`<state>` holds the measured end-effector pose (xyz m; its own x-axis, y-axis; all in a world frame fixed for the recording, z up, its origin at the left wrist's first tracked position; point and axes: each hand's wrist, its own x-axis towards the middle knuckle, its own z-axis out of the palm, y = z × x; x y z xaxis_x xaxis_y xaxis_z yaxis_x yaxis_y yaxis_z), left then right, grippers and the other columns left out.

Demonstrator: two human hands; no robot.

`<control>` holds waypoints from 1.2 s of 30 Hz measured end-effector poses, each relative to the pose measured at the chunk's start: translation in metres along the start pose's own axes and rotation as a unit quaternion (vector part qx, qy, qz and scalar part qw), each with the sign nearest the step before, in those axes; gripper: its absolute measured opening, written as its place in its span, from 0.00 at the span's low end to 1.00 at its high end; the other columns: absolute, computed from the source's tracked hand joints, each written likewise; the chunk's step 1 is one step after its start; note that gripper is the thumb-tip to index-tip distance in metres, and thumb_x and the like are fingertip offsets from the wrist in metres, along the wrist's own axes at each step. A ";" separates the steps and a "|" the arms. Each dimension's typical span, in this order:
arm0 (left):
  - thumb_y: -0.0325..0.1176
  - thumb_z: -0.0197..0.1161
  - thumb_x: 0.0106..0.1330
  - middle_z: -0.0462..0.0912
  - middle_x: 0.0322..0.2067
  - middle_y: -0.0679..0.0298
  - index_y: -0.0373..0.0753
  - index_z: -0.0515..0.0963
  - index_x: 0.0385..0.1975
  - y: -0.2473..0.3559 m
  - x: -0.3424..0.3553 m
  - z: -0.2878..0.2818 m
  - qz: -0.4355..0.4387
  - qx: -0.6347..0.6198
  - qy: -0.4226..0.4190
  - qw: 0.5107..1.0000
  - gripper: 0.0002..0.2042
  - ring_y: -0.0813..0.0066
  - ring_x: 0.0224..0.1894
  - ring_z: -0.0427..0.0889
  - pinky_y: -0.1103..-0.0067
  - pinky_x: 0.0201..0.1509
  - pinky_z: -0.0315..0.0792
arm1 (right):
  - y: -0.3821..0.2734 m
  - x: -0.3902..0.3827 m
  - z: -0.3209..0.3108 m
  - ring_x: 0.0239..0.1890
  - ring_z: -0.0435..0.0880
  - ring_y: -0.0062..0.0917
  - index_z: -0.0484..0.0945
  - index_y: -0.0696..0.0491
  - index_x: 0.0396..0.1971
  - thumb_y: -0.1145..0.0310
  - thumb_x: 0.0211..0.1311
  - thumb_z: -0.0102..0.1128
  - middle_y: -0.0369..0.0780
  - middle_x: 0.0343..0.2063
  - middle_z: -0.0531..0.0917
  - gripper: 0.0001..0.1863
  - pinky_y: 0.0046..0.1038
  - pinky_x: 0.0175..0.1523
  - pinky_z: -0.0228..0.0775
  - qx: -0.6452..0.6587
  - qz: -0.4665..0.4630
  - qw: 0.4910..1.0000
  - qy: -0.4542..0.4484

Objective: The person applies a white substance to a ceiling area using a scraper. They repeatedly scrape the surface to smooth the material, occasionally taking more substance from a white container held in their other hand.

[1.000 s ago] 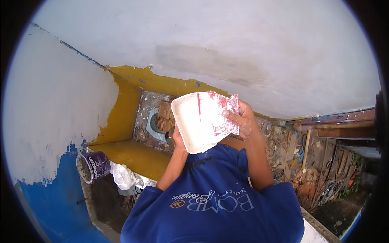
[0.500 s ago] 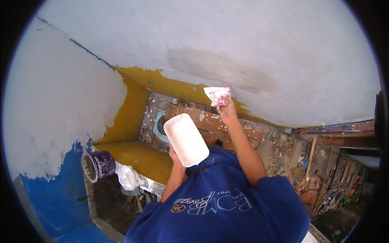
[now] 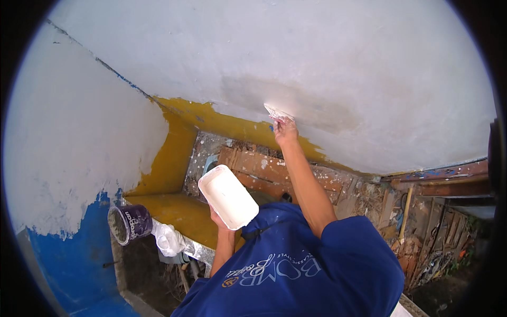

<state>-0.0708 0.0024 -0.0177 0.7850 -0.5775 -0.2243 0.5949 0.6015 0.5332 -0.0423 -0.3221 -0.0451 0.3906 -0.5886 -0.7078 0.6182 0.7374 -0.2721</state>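
My left hand (image 3: 217, 217) grips a white rectangular tray (image 3: 212, 186) from its left side and underneath, tilted in front of my chest. Pale white paste coats the inside of the tray. In my right hand (image 3: 286, 130) is a flat putty spreader (image 3: 278, 113), smeared white with some pink-red showing. Its edge lies against the whitish wall (image 3: 369, 74), over the lower part of a damp-looking grey patch (image 3: 322, 108). The fingers of my left hand are mostly hidden behind the tray.
A dark purple bucket (image 3: 138, 221) and a crumpled white plastic bag (image 3: 169, 240) sit on the ledge at left. Below are paint-spotted boards (image 3: 264, 165) and a partly hidden light-blue toilet pan (image 3: 209, 162). A wooden pole (image 3: 406, 214) stands among debris at right.
My right hand has moved left and up, bringing the spreader from a face-on view onto the wall patch. The tray in my left hand has shifted lower and to the left.
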 end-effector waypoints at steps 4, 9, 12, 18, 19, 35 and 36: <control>0.55 0.39 0.64 0.70 0.52 0.50 0.40 0.56 0.61 -0.004 0.002 0.015 -0.028 -0.016 -0.006 0.999 0.31 0.52 0.50 0.74 0.61 0.51 0.72 | -0.033 -0.054 0.030 0.39 0.76 0.27 0.67 0.55 0.44 0.72 0.62 0.48 0.41 0.39 0.75 0.10 0.26 0.37 0.72 0.024 -0.028 0.999 -0.029; 0.55 0.39 0.64 0.70 0.52 0.50 0.40 0.56 0.61 -0.008 0.005 0.028 -0.045 -0.029 -0.028 0.998 0.31 0.52 0.48 0.75 0.62 0.50 0.73 | -0.083 -0.123 0.047 0.41 0.74 0.27 0.66 0.56 0.45 0.73 0.62 0.48 0.41 0.39 0.74 0.12 0.27 0.38 0.71 0.013 -0.090 0.993 -0.075; 0.55 0.38 0.64 0.70 0.52 0.50 0.39 0.56 0.61 -0.010 0.007 0.019 -0.047 -0.011 -0.020 0.999 0.31 0.52 0.48 0.76 0.62 0.49 0.74 | -0.102 -0.154 0.038 0.42 0.74 0.27 0.65 0.56 0.46 0.71 0.61 0.50 0.41 0.40 0.73 0.14 0.28 0.39 0.70 0.014 -0.113 0.985 -0.128; 0.55 0.38 0.64 0.70 0.51 0.47 0.39 0.57 0.60 -0.008 0.007 0.026 -0.036 -0.034 -0.026 0.998 0.31 0.52 0.48 0.76 0.61 0.49 0.74 | -0.055 -0.106 -0.028 0.41 0.75 0.23 0.69 0.52 0.42 0.70 0.60 0.51 0.35 0.38 0.76 0.10 0.26 0.41 0.69 -0.078 -0.152 0.984 -0.045; 0.55 0.38 0.64 0.70 0.51 0.46 0.39 0.57 0.60 -0.007 0.007 0.022 -0.037 -0.036 -0.019 0.998 0.31 0.51 0.48 0.76 0.61 0.49 0.74 | -0.039 -0.081 -0.043 0.42 0.75 0.23 0.70 0.50 0.42 0.70 0.61 0.51 0.34 0.38 0.76 0.10 0.26 0.42 0.69 -0.100 -0.108 0.989 -0.031; 0.57 0.39 0.63 0.67 0.53 0.44 0.40 0.55 0.62 0.012 -0.004 -0.024 -0.011 -0.029 0.031 0.999 0.33 0.47 0.49 0.74 0.58 0.51 0.71 | 0.016 -0.045 0.029 0.48 0.72 0.28 0.68 0.51 0.46 0.72 0.62 0.50 0.37 0.45 0.73 0.13 0.34 0.55 0.65 0.021 -0.064 0.994 0.087; 0.57 0.39 0.63 0.67 0.53 0.44 0.39 0.55 0.62 0.011 -0.002 -0.023 -0.013 -0.033 0.030 0.999 0.33 0.48 0.49 0.74 0.59 0.51 0.71 | 0.009 -0.055 0.039 0.48 0.72 0.28 0.68 0.52 0.47 0.72 0.62 0.50 0.38 0.45 0.73 0.13 0.34 0.55 0.65 0.029 -0.059 0.995 0.070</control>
<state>-0.0615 0.0233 -0.0301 0.7772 -0.5598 -0.2874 0.6235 0.6235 0.4718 -0.0319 -0.2960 0.0171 0.2170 -0.6148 -0.7583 0.6938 0.6435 -0.3232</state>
